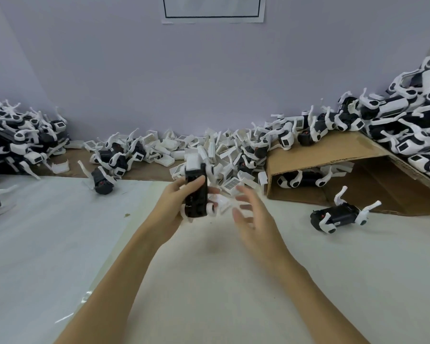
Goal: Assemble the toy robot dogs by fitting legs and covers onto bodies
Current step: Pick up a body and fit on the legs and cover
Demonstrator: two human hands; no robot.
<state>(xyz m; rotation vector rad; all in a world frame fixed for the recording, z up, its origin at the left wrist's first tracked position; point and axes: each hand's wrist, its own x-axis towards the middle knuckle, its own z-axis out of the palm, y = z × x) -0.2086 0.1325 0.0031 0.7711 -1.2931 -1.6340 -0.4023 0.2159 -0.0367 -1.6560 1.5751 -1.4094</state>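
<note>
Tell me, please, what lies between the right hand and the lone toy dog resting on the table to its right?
In the head view, only bare white table lies between the right hand and the lone toy dog.

Two bare forearms, no sleeves within view. Left hand (pixel 178 202) and right hand (pixel 255 217): ungloved, no rings, watch or wristbands visible; right blurred.

Black body (pixel 196 194) with white head and white leg joints is held. Dog (pixel 340 214) on table: black body, white legs. Piles (pixel 407 125) are made up of black-and-white dogs. Covers (pixel 196 147) are white, some marked with dark grid pattern. Cardboard (pixel 333 150) is brown. Table (pixel 221 281) is off-white. Wall (pixel 184 70) is pale lilac.
</note>
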